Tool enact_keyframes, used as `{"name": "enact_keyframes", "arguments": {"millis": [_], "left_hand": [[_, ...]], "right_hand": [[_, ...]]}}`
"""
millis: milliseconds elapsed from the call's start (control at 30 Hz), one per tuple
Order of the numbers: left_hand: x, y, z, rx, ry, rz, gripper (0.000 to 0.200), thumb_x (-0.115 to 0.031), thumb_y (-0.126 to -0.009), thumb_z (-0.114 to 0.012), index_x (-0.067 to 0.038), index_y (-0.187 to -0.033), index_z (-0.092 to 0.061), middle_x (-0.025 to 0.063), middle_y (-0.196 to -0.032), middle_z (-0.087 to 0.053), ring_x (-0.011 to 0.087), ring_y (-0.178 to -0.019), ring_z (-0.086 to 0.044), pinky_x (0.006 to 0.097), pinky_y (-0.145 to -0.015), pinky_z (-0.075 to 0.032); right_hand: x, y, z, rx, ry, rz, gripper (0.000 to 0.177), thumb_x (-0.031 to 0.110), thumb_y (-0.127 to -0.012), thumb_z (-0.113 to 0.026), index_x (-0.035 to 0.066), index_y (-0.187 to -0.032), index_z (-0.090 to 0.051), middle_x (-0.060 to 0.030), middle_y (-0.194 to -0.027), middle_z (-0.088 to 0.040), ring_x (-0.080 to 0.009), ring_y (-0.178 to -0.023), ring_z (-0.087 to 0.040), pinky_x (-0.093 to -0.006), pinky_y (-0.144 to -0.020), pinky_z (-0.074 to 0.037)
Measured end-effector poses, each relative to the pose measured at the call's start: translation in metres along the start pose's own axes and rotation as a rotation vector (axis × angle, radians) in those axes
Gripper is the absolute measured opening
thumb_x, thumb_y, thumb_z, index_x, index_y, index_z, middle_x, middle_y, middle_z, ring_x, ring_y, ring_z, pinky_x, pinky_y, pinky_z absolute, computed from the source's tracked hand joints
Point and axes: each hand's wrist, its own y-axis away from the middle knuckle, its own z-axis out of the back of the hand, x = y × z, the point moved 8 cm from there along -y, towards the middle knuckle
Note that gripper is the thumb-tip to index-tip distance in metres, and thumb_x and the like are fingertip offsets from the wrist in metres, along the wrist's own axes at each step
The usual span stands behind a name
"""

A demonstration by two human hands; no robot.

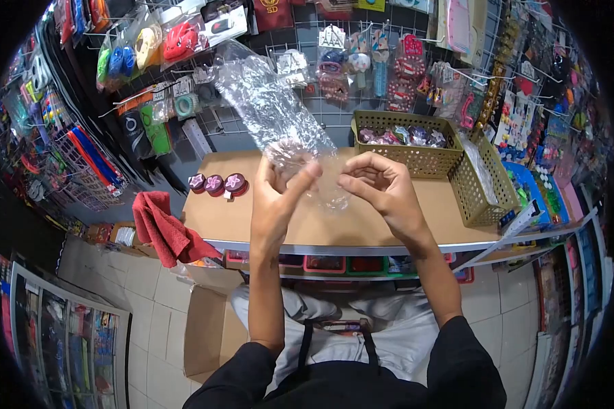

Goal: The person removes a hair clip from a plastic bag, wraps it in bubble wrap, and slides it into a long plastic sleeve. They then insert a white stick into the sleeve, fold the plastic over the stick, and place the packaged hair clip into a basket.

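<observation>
A crinkled clear plastic bag (269,102) is held up above the tabletop, slanting toward the upper left. My left hand (283,187) grips its lower part between thumb and fingers. On the other side, my right hand (382,187) has its thumb and fingertips pinched together at the bag's right edge. Left of my hands, three small round dark-red items with pink flower tops (213,184) stand in a row on the brown tabletop (307,228).
Behind my hands is an olive perforated basket (416,160) with wrapped items. A second basket (481,201) holds clear plastic. A red cloth (164,228) hangs at the left edge, above an open cardboard box (211,327). Packaged goods hang on the wall grid.
</observation>
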Motion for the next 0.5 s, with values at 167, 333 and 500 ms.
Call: {"name": "enact_keyframes", "arguments": {"millis": [167, 333, 500], "left_hand": [[0.019, 0.029, 0.0, -0.056, -0.051, 0.013, 0.056, 0.006, -0.081, -0.072, -0.004, -0.124, -0.037, 0.0073, -0.093, -0.059, 0.0129, -0.083, -0.063, 0.0239, -0.071, -0.053], [0.038, 0.04, 0.005, -0.031, 0.047, 0.106, 0.04, 0.008, -0.082, -0.069, 0.001, -0.116, -0.048, 0.0093, -0.097, -0.06, 0.0155, -0.087, -0.064, 0.0274, -0.08, -0.057], [0.052, 0.046, 0.015, -0.028, -0.011, 0.078, 0.034, 0.008, -0.084, -0.066, 0.002, -0.114, -0.051, 0.0095, -0.102, -0.062, 0.014, -0.097, -0.063, 0.0254, -0.086, -0.053]], "right_hand": [[-0.011, 0.004, 0.003, -0.103, 0.141, 0.236, 0.018, 0.007, -0.085, -0.073, 0.002, -0.094, -0.059, -0.0035, -0.091, -0.061, -0.0087, -0.085, -0.06, -0.0255, -0.08, -0.05], [-0.025, 0.01, 0.0, -0.069, 0.108, 0.209, 0.022, 0.007, -0.084, -0.074, 0.003, -0.096, -0.056, -0.0032, -0.091, -0.061, -0.0099, -0.088, -0.061, -0.0266, -0.083, -0.05], [-0.027, 0.02, -0.002, -0.021, 0.164, 0.091, 0.026, 0.004, -0.083, -0.074, 0.002, -0.103, -0.057, -0.0038, -0.091, -0.063, -0.0112, -0.09, -0.063, -0.027, -0.086, -0.051]]}}
